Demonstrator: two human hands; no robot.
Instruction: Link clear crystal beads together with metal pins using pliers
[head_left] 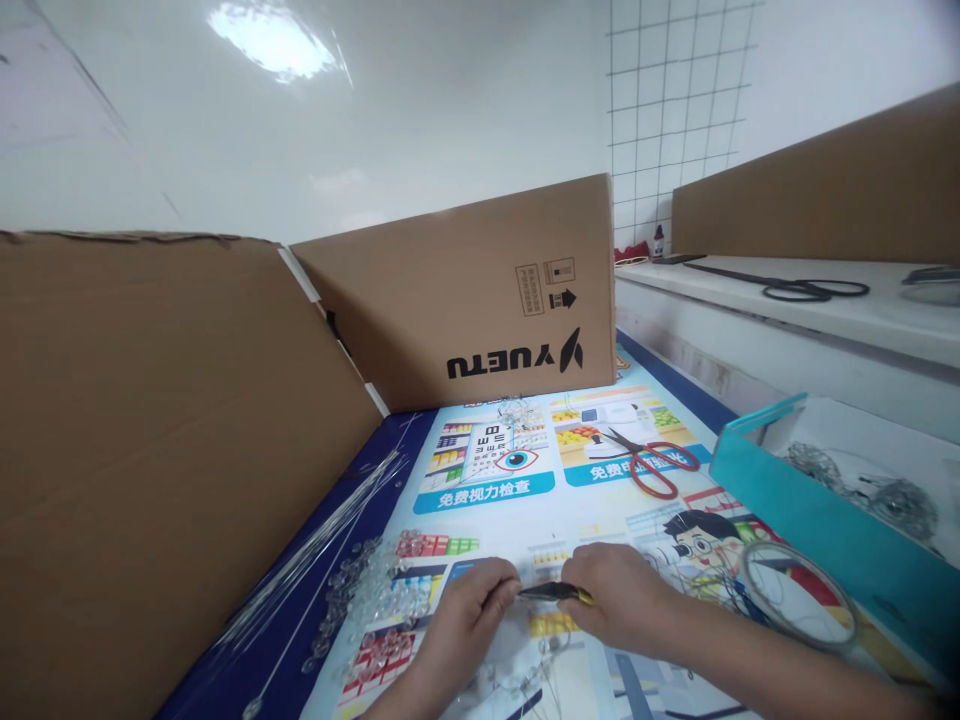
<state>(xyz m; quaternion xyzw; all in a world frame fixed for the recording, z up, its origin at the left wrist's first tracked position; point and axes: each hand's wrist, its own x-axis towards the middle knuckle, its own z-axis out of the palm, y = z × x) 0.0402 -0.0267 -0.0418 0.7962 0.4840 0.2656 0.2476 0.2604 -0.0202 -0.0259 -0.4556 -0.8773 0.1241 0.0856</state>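
My right hand (616,595) is wrapped round a pair of pliers (549,591) with dark jaws and a bit of yellow on the handle. The jaws point left, their tip at the fingers of my left hand (474,612). Those left fingers are pinched together, and what is between them is too small and hidden to name. Thin wire with clear beads (529,680) lies just below my hands. Many loose clear beads (360,590) are spread to the left, on the printed sheet and the dark blue surface.
Straight thin wires (322,530) lie along the left cardboard panel (135,450). Another cardboard panel (450,300) stands behind. Red-handled scissors (660,470) rest on the sheet. At right are a clear ring-shaped roll (847,620) and a teal box (817,525) holding wire coils (900,510).
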